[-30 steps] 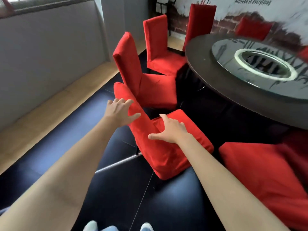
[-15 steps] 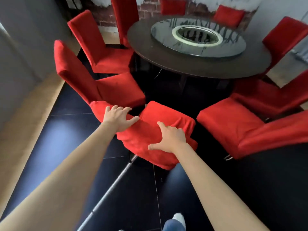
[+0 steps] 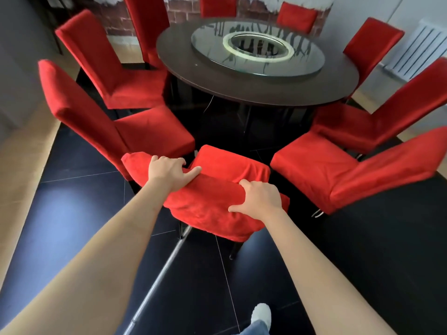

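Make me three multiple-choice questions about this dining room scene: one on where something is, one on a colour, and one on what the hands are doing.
1. Where does the held chair stand?
A. Against a window
B. In front of the round table, between two other chairs
C. On top of a shelf

2. What colour are the chair covers?
A. Blue
B. Green
C. Red

3. What are the left hand and right hand doing?
A. Both grip the top of the held chair's back
B. Both hang free
C. One holds a cup

Answers:
1 B, its seat points at the table's rim with a chair on either side.
2 C, every cover in view is red.
3 A, the fingers of both hands curl over the back's top edge.
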The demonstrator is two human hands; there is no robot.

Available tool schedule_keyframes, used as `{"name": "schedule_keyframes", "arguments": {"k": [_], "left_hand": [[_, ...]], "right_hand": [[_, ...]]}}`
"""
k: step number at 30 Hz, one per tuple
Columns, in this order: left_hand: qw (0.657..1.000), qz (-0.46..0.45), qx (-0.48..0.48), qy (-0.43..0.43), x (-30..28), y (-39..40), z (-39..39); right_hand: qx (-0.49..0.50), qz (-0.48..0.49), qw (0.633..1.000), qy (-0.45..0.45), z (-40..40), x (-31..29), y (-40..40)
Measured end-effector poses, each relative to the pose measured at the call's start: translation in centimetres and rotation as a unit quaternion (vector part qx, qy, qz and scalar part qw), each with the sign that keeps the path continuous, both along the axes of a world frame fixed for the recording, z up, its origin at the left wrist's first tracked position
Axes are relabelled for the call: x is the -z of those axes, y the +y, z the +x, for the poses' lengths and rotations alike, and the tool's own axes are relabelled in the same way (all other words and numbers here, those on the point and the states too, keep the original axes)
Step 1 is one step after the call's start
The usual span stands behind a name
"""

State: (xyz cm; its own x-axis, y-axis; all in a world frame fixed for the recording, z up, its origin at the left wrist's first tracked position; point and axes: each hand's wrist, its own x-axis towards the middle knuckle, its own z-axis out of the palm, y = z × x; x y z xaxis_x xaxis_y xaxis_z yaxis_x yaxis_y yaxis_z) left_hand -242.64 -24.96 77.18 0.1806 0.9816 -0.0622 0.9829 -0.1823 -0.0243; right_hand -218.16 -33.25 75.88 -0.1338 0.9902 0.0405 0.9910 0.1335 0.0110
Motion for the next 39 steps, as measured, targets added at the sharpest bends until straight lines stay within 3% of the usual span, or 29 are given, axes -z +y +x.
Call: {"name": "schedule_keyframes", "arguments": {"k": [39], "left_hand": [[0.998, 0.039, -0.039, 0.031, -0.9, -0.7, 2.5]], "right_hand": [[-0.122, 0.004, 0.991, -0.053, 3.5, -0.9, 2.2]]}}
